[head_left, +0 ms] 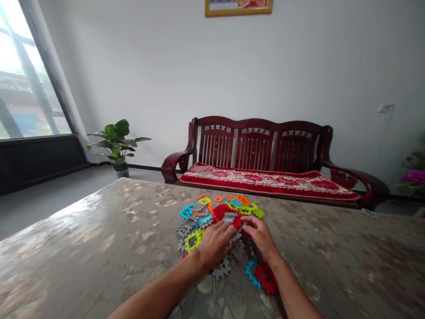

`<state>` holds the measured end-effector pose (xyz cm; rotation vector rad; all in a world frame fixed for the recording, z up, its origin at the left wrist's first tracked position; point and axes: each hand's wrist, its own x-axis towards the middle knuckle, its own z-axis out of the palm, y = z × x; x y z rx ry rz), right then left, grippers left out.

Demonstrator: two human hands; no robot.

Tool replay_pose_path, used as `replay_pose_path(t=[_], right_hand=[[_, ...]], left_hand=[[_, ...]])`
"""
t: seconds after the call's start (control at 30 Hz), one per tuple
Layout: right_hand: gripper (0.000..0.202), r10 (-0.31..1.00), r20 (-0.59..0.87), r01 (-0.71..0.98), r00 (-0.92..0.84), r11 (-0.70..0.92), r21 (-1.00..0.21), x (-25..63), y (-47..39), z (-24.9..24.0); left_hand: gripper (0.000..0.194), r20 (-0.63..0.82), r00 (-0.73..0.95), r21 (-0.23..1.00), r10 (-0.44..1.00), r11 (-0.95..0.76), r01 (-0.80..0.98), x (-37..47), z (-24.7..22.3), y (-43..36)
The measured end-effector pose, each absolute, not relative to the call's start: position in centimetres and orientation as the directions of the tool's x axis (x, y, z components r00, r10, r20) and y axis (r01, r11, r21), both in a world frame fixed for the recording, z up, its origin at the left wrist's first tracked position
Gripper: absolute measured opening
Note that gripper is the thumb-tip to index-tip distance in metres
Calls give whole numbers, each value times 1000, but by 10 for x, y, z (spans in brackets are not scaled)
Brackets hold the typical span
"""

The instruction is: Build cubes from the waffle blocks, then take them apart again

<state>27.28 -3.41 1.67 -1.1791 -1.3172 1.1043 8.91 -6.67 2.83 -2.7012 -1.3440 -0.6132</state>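
Many flat, notched plastic pieces in red, grey, blue, orange and lime lie heaped on the patterned table (139, 235). My left hand (217, 241) rests over the near side of the heap, fingers bent against a red piece (237, 222). From the right, my right hand (259, 232) pinches the edge of that red piece between thumb and fingers. A grey piece (229, 217) lies beside the fingertips. Left of my left hand is a lime piece (194, 240). Nearer to me lie a loose grey piece (222, 269), a blue piece (253, 274) and a red piece (266, 278).
A single grey piece (369, 214) lies at the table's far right. Beyond the table stands a dark red wooden bench (255, 150) with a red patterned cover (265, 180). A potted plant (116, 141) stands on the floor at the left.
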Motion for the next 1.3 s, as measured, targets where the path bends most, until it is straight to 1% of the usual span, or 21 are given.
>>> replay_pose_path(t=[0.07,0.13,0.17,0.23,0.33,0.4,0.5,0.53,0.57,0.6,0.63,0.67,0.7,0.77,0.8,0.83,0.87,0.97,1.1,1.3], right_hand=[[36,996,70,-45,-64,67,-997,269,-38,21],[38,994,65,-103,-85,56,-993,268,-40,23],[38,994,74,-102,-75,66,-993,269,-39,24],[37,994,109,-58,-10,108,-992,274,-36,22],[37,979,156,56,131,150,-987,289,-27,15],[39,965,185,151,188,158,-976,301,-20,9],[40,961,206,389,183,121,-913,319,-12,2],[40,964,199,462,174,99,-882,324,-10,0],[39,968,189,517,167,77,-853,329,-10,-1],[37,969,182,548,167,62,-834,333,-11,0],[34,969,175,572,172,46,-819,337,-12,1],[32,970,163,610,178,21,-792,341,-14,4],[30,974,137,677,179,-20,-736,346,-16,7],[29,984,41,823,173,-122,-556,355,-22,17],[29,985,-18,872,171,-160,-463,360,-25,22],[28,982,-73,898,172,-186,-398,365,-27,27],[28,978,-119,906,170,-203,-372,369,-30,31],[24,961,-227,887,157,-238,-395,375,-36,38],[20,937,-337,832,93,-258,-490,366,-39,33],[18,945,-323,698,47,-263,-666,348,-31,19]], left_hand=[[13,413,420,218,808,-536,816,80,30,-56],[15,421,256,309,870,-403,862,69,33,-45],[15,421,181,332,889,-337,881,64,35,-40],[15,452,70,335,889,-242,910,54,41,-34],[20,502,32,310,864,-215,926,44,52,-33],[26,520,42,302,853,-230,925,44,57,-40],[33,536,103,282,838,-293,914,58,56,-59],[35,534,154,270,831,-340,901,66,53,-68],[36,533,271,246,801,-453,857,75,49,-78],[35,509,388,234,768,-557,797,85,43,-89],[36,471,466,240,749,-617,749,96,36,-100],[42,414,523,256,745,-647,719,107,29,-110],[53,349,574,270,741,-666,695,118,22,-119],[74,237,604,296,760,-649,700,138,12,-131],[81,189,604,299,775,-631,716,147,8,-134],[82,158,592,303,790,-610,733,154,6,-134],[83,136,581,300,803,-592,748,160,5,-133],[78,133,534,268,835,-549,792,171,6,-123],[61,174,518,213,837,-546,810,175,6,-110],[42,181,560,150,808,-586,797,168,9,-104]])
